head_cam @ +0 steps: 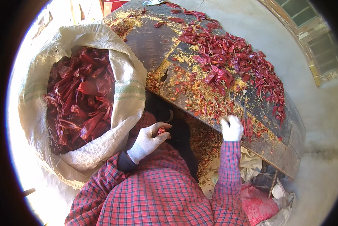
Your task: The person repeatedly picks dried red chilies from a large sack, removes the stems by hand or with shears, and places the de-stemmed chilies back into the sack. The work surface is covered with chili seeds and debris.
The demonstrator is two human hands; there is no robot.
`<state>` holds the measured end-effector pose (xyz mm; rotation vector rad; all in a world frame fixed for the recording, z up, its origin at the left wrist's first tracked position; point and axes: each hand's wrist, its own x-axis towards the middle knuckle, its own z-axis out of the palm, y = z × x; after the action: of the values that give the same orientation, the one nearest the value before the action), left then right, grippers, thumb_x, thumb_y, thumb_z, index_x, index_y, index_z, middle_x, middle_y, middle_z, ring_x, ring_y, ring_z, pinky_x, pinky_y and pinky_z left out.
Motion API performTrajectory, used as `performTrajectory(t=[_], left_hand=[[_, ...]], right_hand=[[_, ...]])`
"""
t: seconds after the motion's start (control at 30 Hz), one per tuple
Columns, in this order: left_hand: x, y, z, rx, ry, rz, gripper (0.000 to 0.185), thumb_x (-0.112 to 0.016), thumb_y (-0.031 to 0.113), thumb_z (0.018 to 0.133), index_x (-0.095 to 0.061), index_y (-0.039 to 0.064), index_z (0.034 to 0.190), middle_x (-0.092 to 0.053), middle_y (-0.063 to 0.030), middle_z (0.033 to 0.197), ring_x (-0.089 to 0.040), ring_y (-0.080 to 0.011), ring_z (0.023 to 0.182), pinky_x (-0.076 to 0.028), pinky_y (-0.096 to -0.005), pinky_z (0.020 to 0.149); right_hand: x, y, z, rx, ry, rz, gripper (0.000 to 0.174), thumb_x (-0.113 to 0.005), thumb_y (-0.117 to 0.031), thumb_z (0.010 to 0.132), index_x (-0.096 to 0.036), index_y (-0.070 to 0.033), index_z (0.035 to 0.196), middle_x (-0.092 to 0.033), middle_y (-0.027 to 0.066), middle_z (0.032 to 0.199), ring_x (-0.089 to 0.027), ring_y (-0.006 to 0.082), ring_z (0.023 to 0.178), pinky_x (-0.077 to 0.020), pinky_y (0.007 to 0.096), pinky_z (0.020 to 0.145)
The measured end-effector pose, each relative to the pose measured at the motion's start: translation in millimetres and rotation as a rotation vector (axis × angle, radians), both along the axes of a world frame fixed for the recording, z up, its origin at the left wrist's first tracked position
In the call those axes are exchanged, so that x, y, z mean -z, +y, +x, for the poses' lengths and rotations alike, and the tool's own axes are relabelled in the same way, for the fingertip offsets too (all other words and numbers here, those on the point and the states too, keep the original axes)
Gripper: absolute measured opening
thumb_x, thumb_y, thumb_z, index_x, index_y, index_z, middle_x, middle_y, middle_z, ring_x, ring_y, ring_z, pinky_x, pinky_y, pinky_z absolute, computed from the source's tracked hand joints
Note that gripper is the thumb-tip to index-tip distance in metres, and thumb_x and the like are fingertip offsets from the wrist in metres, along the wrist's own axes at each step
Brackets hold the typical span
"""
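My left hand point(150, 138), in a white knit glove, is over my lap beside the sack. Its thumb and fingers grip a dried red chili point(161, 130), mostly hidden by the glove. Over the table's near edge is my right hand point(232, 128), gloved too, with its fingertips blurred; whether they pinch anything cannot be made out. Red-handled scissors point(247, 125) lie just to the right of that hand, points away from me. Cut stems and chili scraps point(211, 103) cover the boards ahead of it. At left, a white woven sack point(129, 93) with rolled rim holds dried red chilies point(81, 99).
Whole dried chilies point(231, 53) are heaped along the table's far right side, against the wall point(242, 19). Yellow seeds point(183, 58) are strewn over the dark tabletop point(146, 42). Debris point(205, 141) lies below its edge. A pink bag point(256, 202) sits at lower right.
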<state>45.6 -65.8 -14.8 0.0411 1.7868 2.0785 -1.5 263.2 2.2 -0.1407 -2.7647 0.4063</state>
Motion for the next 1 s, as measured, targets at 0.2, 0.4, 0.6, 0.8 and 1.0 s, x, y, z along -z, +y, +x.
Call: performTrajectory(t=[0.2, 0.4, 0.6, 0.8, 1.0], left_hand=[[-2, 2, -7, -0.007, -0.118, -0.035, 0.032, -0.065, 0.011, 0.096, -0.060, -0.002, 0.125, -0.069, -0.0062, 0.102, -0.066, -0.0105, 0.094, -0.052, -0.0246, 0.086], [4, -1, -3, -0.080, -0.108, -0.008, 0.031, -0.064, 0.010, 0.096, -0.060, -0.002, 0.124, -0.068, -0.0066, 0.105, -0.066, -0.0106, 0.094, -0.052, -0.0241, 0.085], [7, 1, -2, -0.105, -0.136, 0.044, 0.027, -0.063, 0.009, 0.096, -0.061, -0.002, 0.121, -0.067, -0.0052, 0.102, -0.064, -0.0096, 0.088, -0.051, -0.0231, 0.077], [17, 14, -7, -0.091, -0.047, 0.008, 0.014, -0.064, 0.011, 0.095, -0.064, 0.000, 0.105, -0.065, -0.0009, 0.086, -0.059, -0.0064, 0.076, -0.049, -0.0219, 0.069], [5, 36, -24, -0.048, -0.099, -0.031, 0.018, -0.069, 0.019, 0.094, -0.065, 0.002, 0.099, -0.061, 0.0020, 0.078, -0.056, -0.0053, 0.071, -0.047, -0.0213, 0.064]], right_hand=[[40, 32, -114, 0.127, -0.013, 0.150, 0.026, -0.075, -0.030, 0.083, -0.066, -0.012, 0.099, -0.064, 0.0102, 0.102, -0.062, 0.0293, 0.099, -0.0523, 0.0416, 0.084], [45, 24, -173, 0.104, -0.331, 0.446, 0.042, -0.075, -0.034, 0.084, -0.060, -0.012, 0.118, -0.059, 0.0114, 0.120, -0.056, 0.0306, 0.114, -0.0489, 0.0422, 0.097], [33, 49, -151, 0.207, -0.051, -0.187, 0.029, -0.076, -0.017, 0.083, -0.065, -0.010, 0.109, -0.068, 0.0111, 0.101, -0.067, 0.0288, 0.093, -0.0543, 0.0415, 0.085], [49, 62, -125, 0.184, 0.270, -1.305, 0.017, -0.065, 0.010, 0.086, -0.059, -0.001, 0.097, -0.067, 0.0084, 0.092, -0.068, 0.0155, 0.076, -0.0579, 0.0283, 0.060], [21, -28, -72, 0.024, 0.087, -1.640, 0.011, -0.065, 0.000, 0.090, -0.064, -0.008, 0.098, -0.067, 0.0044, 0.085, -0.057, 0.0113, 0.062, -0.0520, 0.0268, 0.052]])
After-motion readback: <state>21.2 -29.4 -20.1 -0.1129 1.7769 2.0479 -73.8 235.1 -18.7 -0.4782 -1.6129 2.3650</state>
